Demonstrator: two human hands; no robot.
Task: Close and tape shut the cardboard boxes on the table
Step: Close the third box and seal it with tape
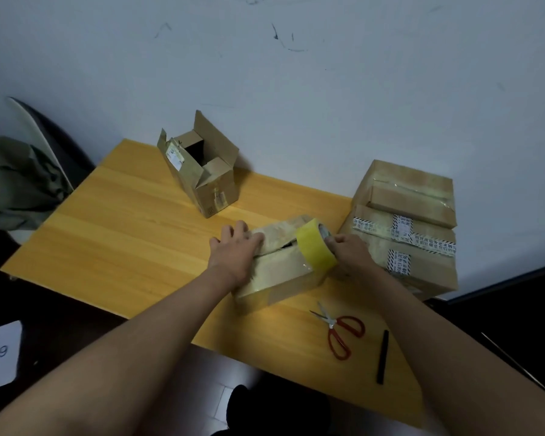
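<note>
Small cardboard box (280, 262) sat near the front middle of the yellow wooden table (123, 231), flaps folded down but a dark gap was visible at the centre seam. Left hand (236, 250) lay flat on the left end of the top, fingers straight and slightly spread, pressing the flaps. Right hand (348, 248) had its fingers curled round the yellow tape roll (317, 247), which stood on edge at the box's right end. Step looked like starting the tape run along the seam. The next move likely called for pulling the roll leftward along the seam while keeping the flaps pressed, then cutting with the red scissors (340, 330) lying just in front. Box's long axis ran left-right, tilted a bit away at its right end; seam followed it. Open box (202, 174) at the back was untaped; a stack of taped boxes (403, 228) sat at right.
</note>
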